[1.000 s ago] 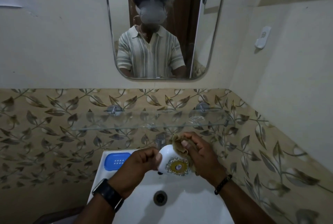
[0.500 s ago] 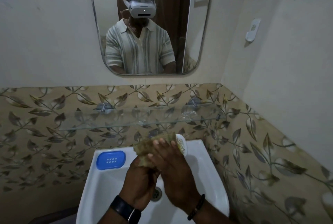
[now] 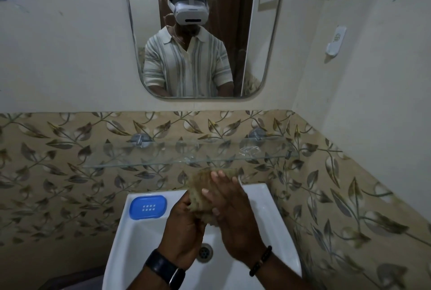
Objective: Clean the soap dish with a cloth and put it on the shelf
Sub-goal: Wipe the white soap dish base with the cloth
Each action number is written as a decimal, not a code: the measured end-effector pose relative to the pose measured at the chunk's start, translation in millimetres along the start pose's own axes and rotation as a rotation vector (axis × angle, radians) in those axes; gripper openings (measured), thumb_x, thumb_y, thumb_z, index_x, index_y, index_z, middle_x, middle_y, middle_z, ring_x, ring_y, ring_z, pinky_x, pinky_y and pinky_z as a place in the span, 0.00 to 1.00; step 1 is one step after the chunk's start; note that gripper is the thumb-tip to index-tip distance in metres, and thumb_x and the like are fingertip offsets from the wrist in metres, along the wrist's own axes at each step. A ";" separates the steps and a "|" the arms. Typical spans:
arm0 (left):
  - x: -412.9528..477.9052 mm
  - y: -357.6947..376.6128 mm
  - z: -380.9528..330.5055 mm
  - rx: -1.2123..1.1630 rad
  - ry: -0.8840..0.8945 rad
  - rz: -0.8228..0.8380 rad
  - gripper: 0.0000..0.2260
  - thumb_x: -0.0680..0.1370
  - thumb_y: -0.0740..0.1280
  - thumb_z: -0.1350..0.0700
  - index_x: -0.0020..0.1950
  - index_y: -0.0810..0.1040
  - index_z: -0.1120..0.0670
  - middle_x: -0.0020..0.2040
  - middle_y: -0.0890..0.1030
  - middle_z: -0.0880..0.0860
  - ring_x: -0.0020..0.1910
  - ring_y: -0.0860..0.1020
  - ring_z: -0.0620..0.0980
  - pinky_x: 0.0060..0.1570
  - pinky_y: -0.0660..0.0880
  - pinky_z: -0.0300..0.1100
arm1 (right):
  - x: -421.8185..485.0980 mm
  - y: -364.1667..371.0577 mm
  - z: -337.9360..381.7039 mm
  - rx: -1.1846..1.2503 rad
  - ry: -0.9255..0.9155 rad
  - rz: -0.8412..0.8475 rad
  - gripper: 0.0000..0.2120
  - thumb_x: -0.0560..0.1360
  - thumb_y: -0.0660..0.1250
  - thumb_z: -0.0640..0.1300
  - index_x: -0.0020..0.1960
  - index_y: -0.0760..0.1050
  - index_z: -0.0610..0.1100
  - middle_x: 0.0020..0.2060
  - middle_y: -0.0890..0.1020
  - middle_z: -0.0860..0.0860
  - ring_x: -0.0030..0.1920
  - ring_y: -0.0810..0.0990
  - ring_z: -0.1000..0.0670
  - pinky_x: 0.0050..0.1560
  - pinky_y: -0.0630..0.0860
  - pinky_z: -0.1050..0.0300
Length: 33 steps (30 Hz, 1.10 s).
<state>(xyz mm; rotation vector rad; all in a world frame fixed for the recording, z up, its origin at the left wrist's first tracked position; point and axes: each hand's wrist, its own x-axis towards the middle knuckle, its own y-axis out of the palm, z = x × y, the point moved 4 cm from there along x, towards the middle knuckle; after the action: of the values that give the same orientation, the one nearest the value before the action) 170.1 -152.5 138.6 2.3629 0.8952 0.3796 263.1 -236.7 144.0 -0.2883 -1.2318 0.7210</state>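
While both hands work over the sink [image 3: 268, 198], the wiping step looks to be in hand, the shelving not yet begun.

As far as I can judge, the soap dish [image 3: 239, 181] sits wrapped inside the tan cloth [image 3: 202, 193], with only a thin white edge peeking out at the right, so its exact tilt is hard to tell. The left hand [image 3: 184, 224] cups the bundle from below, its fingers curled closed around cloth and dish. The right hand [image 3: 229, 210] lies flat over the top, fingers [image 3: 215, 176] stretched out and pressing the cloth rather than gripping anything. The bundle is held just below the front edge of the glass shelf [image 3: 140, 163]. Next, I'd say, the cloth must come away and the dish be lifted up and set level on that glass. A blue tray [image 3: 148, 206] rests on the sink's left corner.
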 end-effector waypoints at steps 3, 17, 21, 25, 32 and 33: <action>0.7 -5.4 -2.5 0.171 0.037 -0.009 0.09 0.79 0.69 0.55 0.51 0.82 0.61 0.49 0.84 0.64 0.47 0.78 0.59 0.48 0.77 0.51 | 16.3 -19.1 -20.8 0.108 0.183 -0.041 0.18 0.86 0.52 0.50 0.74 0.68 0.57 0.74 0.71 0.56 0.76 0.67 0.49 0.76 0.60 0.51; 8.9 -25.9 -48.5 1.010 0.296 0.225 0.08 0.77 0.62 0.41 0.45 0.75 0.44 0.47 0.76 0.45 0.48 0.74 0.47 0.51 0.71 0.42 | -5.4 -22.7 -59.5 1.179 0.924 -0.083 0.21 0.77 0.66 0.53 0.65 0.76 0.42 0.49 0.84 0.37 0.42 0.84 0.39 0.37 0.81 0.47; 11.8 -27.7 -45.7 1.070 0.351 0.246 0.04 0.79 0.61 0.43 0.49 0.75 0.35 0.51 0.73 0.44 0.48 0.75 0.48 0.47 0.74 0.37 | -3.6 -27.7 -59.4 1.260 0.906 -0.097 0.22 0.75 0.71 0.53 0.64 0.76 0.41 0.60 0.81 0.37 0.52 0.83 0.38 0.49 0.81 0.38; 12.7 -29.4 -36.2 0.810 0.276 0.138 0.10 0.82 0.65 0.52 0.56 0.82 0.37 0.54 0.77 0.51 0.45 0.82 0.53 0.47 0.83 0.45 | -7.5 -26.9 -59.5 1.238 0.924 -0.186 0.20 0.72 0.75 0.47 0.61 0.78 0.41 0.58 0.82 0.36 0.54 0.83 0.38 0.55 0.80 0.34; 9.0 -26.1 -16.1 0.282 0.003 -0.060 0.19 0.74 0.71 0.44 0.60 0.85 0.52 0.58 0.85 0.58 0.54 0.84 0.62 0.52 0.83 0.51 | -9.3 -34.7 -50.4 1.030 0.827 -0.248 0.16 0.71 0.75 0.49 0.55 0.80 0.43 0.49 0.85 0.43 0.47 0.83 0.46 0.44 0.81 0.52; 8.6 -25.3 -14.8 0.235 -0.019 -0.091 0.19 0.73 0.72 0.45 0.59 0.85 0.53 0.57 0.86 0.57 0.52 0.85 0.60 0.52 0.83 0.53 | -9.6 -34.9 -49.3 0.993 0.807 -0.240 0.16 0.71 0.75 0.50 0.55 0.80 0.44 0.49 0.85 0.44 0.49 0.84 0.47 0.46 0.81 0.53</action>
<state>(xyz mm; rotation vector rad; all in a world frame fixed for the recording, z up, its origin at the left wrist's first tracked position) 156.8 -125.1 135.4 2.5210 1.0860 0.2255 319.3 -260.3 140.3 0.3705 -0.0619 0.8052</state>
